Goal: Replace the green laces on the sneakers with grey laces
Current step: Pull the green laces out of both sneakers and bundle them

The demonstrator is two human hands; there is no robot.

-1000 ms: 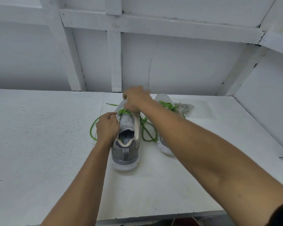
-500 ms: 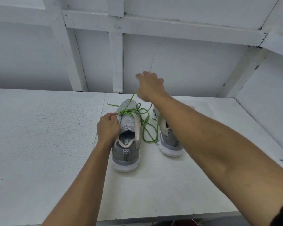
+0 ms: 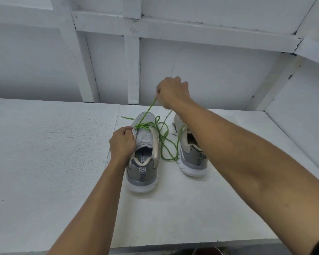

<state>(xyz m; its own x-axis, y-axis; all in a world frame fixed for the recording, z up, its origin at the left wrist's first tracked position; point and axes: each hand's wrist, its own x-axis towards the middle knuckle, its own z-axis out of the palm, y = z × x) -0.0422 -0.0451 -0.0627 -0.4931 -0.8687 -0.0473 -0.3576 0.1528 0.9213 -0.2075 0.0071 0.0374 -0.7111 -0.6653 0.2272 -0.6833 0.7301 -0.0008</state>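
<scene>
Right hand (image 3: 173, 93): raised above the toes of the shoes, knuckles toward the camera, fingers curled in. It pinches the lace at its own 7 o'clock edge. The fingertips are turned away, so which ones do the pinching cannot be told.
Lace (image 3: 148, 110): green. One strand runs straight and tight from the right hand's pinch down toward 7 o'clock, to the lowest eyelets of the left sneaker.
Lace, slack part: several loose loops spill off the left sneaker at its 3 o'clock and lie on the table between the two shoes, the farthest loop reaching toward 5 o'clock. A short free end lies on the table at the toe's 10 o'clock.
Left hand (image 3: 122, 142): fingers curled tight round the left sneaker's upper edge beside the tongue, thumb on top, just at 7 o'clock of the point where the tight strand enters the shoe.
Left sneaker (image 3: 143, 168): grey with a white sole, upright on the table, heel toward the camera, toe at 12 o'clock. The tongue is bare of lacing over most of its length.
Right sneaker (image 3: 191, 162): same make, at 3 o'clock of the left one, near but not touching, partly hidden under the right forearm.
Table (image 3: 44, 153): white, rough surface, with white wall (image 3: 210, 70) panels behind at 12 o'clock.
</scene>
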